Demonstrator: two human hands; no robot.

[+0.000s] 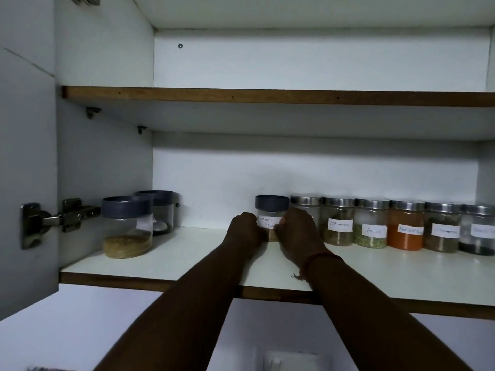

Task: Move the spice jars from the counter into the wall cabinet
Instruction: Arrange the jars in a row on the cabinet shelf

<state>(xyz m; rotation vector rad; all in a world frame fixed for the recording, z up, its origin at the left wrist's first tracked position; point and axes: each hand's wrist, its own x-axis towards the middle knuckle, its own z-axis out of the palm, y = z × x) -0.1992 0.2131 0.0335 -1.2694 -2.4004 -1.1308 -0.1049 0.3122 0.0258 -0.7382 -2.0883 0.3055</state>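
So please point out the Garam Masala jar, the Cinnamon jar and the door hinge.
Garam Masala jar (271, 203): head view, on its dark lid.
Cinnamon jar (339, 224): head view, on its white label.
Door hinge (48, 220): head view, on the metal arm.

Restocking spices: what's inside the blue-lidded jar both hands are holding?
The clear blue-lidded jar labelled Garam Masala shows some brownish powder near its base; the left hand and right hand cover the rest.

**Dim cabinet, soft detail**

You look into a dim, bluish-grey scene. The upper shelf (267, 96) casts a broad shadow beneath itself. Your forearms read nearly black. Far-right jar labels (483, 231) blur; straight edges bow toward the corners.
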